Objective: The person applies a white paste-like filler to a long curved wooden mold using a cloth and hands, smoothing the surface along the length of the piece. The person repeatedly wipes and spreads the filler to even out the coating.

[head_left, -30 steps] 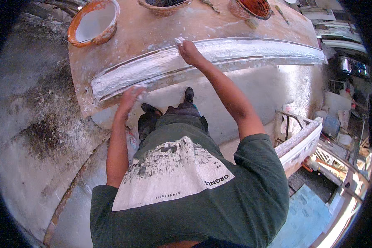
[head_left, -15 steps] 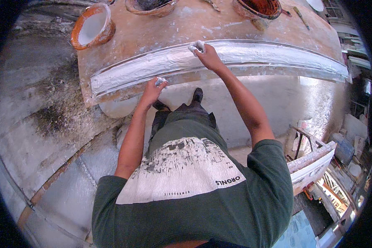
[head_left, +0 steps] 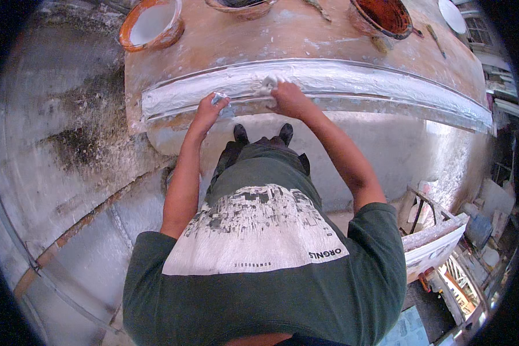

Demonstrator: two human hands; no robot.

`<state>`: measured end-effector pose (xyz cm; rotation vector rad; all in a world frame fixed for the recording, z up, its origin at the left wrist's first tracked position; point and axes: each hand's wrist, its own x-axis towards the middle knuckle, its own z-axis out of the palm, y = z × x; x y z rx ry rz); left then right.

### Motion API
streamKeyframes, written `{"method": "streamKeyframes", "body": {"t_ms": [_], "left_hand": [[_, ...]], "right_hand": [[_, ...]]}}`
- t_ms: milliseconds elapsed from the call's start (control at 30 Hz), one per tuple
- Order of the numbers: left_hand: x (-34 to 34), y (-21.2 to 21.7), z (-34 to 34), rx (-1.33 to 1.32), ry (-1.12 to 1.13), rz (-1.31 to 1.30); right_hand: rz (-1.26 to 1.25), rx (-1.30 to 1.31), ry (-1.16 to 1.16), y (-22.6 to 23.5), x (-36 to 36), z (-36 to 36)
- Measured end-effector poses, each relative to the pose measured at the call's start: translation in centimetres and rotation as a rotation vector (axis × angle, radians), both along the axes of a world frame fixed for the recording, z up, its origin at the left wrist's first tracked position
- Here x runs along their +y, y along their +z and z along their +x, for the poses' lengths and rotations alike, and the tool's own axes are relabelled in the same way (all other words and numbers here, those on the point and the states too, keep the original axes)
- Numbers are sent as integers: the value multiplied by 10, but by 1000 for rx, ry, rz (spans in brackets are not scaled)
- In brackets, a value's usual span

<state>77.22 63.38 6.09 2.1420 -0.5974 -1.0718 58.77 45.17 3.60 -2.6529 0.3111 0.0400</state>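
A long trough-like mould (head_left: 363, 76) lies along the table's near edge, its channel filled with wet, white plaster-like material. Over its near side, around the middle, my right hand (head_left: 292, 100) is closed with the palm down. A white clump (head_left: 273, 84) shows at its fingertips, partly smeared by motion. Further left, my left hand (head_left: 206, 111) is just at the mould's near rim, fingers curled around a small pale grey-blue piece (head_left: 221, 100). What that piece is cannot be made out.
On the brown table (head_left: 305, 41), an orange bucket (head_left: 176, 33) of white liquid stands far left. Another bucket (head_left: 248, 10) is at the back, and a reddish-brown one (head_left: 357, 22) to the right. Brushes (head_left: 436, 40) lie nearby. A white-topped frame (head_left: 438, 239) stands at my right.
My right hand has come from the middle of the channel toward the mould's near side. My left hand has risen closer to the near rim. The view has shifted slightly.
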Motion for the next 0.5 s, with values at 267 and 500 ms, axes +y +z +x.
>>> {"method": "streamKeyframes", "body": {"t_ms": [267,500], "left_hand": [[53,-25,16,-46,94,64],[73,-29,15,-40,-34,-85]], "right_hand": [[-376,-243,175,-67,63,36],[-181,3,163,-32,66,45]]}}
